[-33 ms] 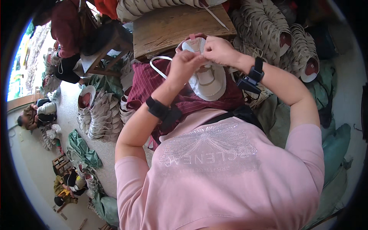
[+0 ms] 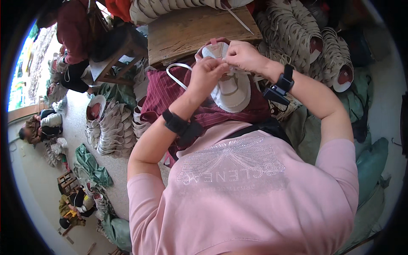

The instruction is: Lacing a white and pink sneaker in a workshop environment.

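Observation:
A pale shoe upper (image 2: 233, 97) with a rounded toe lies on the maroon striped cloth (image 2: 163, 91) over my lap, its toe toward me. Its tongue (image 2: 214, 51) and pink pull tab point away. Both hands meet above its lace opening. My left hand (image 2: 206, 73) is closed in a pinch at the white shoelace, and my right hand (image 2: 242, 56) pinches close beside it. Fingers hide most of the lace between them. A loop of the white shoelace (image 2: 171, 74) curves out to the left of my left hand.
A wooden bench (image 2: 191, 36) stands just ahead, bearing a row of stacked uppers (image 2: 170, 7) and a thin white strip (image 2: 240, 21). More stacked uppers (image 2: 293, 34) are at the right and on the floor at left (image 2: 112, 127). A seated person (image 2: 74, 34) is at far left.
My left fingers have shifted very slightly toward me and the right. The shoe upper and the lace loop look the same.

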`<state>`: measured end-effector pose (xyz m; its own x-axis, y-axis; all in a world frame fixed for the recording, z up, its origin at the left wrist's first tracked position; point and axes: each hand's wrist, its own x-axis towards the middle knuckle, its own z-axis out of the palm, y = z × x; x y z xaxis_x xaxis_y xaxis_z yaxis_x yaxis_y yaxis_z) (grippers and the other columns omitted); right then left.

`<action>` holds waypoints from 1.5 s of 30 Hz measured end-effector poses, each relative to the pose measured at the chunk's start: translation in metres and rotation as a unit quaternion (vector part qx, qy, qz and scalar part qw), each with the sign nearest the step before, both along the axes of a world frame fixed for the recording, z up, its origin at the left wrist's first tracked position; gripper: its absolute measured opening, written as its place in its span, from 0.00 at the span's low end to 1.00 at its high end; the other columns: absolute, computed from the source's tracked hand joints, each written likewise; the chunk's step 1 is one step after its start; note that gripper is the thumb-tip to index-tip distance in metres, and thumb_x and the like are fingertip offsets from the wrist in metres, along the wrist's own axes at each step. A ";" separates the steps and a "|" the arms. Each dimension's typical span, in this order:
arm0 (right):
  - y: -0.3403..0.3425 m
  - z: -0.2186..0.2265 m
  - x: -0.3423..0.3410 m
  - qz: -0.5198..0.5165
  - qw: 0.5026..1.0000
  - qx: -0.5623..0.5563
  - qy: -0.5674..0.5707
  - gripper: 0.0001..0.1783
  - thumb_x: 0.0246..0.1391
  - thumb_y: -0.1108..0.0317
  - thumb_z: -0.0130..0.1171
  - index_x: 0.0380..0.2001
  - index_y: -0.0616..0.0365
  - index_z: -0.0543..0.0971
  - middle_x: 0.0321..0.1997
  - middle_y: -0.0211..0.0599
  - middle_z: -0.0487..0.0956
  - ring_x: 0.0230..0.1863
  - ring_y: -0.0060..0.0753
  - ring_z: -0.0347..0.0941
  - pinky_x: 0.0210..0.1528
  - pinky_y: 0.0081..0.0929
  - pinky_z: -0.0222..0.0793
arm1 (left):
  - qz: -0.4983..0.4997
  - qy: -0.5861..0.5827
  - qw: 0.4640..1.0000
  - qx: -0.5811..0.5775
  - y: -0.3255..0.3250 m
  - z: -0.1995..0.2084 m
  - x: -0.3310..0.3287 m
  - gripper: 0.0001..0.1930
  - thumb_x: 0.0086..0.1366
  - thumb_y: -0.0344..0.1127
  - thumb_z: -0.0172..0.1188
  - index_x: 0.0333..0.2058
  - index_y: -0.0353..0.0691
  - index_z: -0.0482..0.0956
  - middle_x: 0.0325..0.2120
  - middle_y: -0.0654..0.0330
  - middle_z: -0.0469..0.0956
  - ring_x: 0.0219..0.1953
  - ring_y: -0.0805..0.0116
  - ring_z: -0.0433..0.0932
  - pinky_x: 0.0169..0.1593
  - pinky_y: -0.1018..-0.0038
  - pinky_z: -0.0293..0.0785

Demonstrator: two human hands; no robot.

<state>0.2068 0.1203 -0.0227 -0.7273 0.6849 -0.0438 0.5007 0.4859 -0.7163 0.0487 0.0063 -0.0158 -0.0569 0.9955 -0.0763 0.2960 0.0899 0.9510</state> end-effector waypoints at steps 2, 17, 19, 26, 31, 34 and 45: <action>-0.001 0.004 0.008 -0.013 0.996 -0.065 0.063 0.13 0.43 0.63 0.62 0.23 0.64 0.81 0.31 0.46 0.77 0.34 0.40 0.76 0.38 0.33 0.70 | -0.016 -0.019 0.999 0.020 -0.005 0.037 0.010 0.09 0.64 0.34 0.61 0.35 0.32 0.81 0.32 0.66 0.75 0.34 0.78 0.72 0.40 0.82 0.67; -0.020 0.084 -0.001 0.069 0.928 -0.265 0.251 0.09 0.58 0.65 0.59 0.34 0.60 0.80 0.26 0.23 0.73 0.29 0.17 0.67 0.39 0.16 0.65 | 0.094 -0.145 0.970 0.171 0.036 0.049 -0.010 0.08 0.63 0.32 0.61 0.35 0.32 0.82 0.31 0.63 0.75 0.32 0.78 0.74 0.35 0.82 0.70; -0.013 0.076 -0.002 0.119 0.888 -0.387 0.220 0.09 0.61 0.62 0.56 0.34 0.56 0.80 0.26 0.22 0.75 0.26 0.10 0.66 0.33 0.11 0.63 | 0.116 -0.136 0.971 0.160 0.033 0.041 -0.010 0.09 0.65 0.33 0.60 0.38 0.32 0.81 0.31 0.64 0.75 0.30 0.78 0.73 0.35 0.83 0.69; 0.003 0.056 -0.009 0.023 0.841 -0.425 0.334 0.11 0.64 0.61 0.52 0.36 0.58 0.77 0.32 0.32 0.80 0.18 0.09 0.66 0.21 0.08 0.63 | 0.037 -0.145 0.986 0.075 -0.006 0.004 0.017 0.12 0.69 0.35 0.55 0.45 0.33 0.77 0.31 0.67 0.76 0.33 0.82 0.72 0.37 0.83 0.70; -0.016 0.070 -0.014 -0.030 0.865 -0.409 0.288 0.10 0.64 0.65 0.51 0.39 0.61 0.78 0.33 0.31 0.80 0.22 0.11 0.72 0.22 0.08 0.66 | -0.015 -0.198 0.979 -0.049 -0.005 0.004 0.014 0.10 0.69 0.34 0.52 0.38 0.33 0.78 0.30 0.65 0.75 0.29 0.79 0.72 0.36 0.81 0.72; 0.012 0.064 0.014 -0.182 0.859 -0.382 0.288 0.12 0.62 0.68 0.52 0.44 0.62 0.77 0.34 0.32 0.80 0.25 0.12 0.74 0.25 0.09 0.70 | -0.044 0.070 0.979 0.188 -0.020 -0.004 -0.023 0.04 0.61 0.24 0.53 0.33 0.37 0.76 0.30 0.67 0.73 0.26 0.76 0.69 0.30 0.80 0.67; 0.185 0.009 0.314 -0.475 0.744 -0.129 0.451 0.14 0.60 0.77 0.48 0.47 0.73 0.71 0.39 0.49 0.80 0.39 0.39 0.79 0.42 0.28 0.77 | 0.368 -0.489 0.775 0.157 -0.038 -0.012 -0.269 0.06 0.70 0.32 0.47 0.37 0.36 0.70 0.21 0.66 0.71 0.21 0.81 0.69 0.24 0.85 0.66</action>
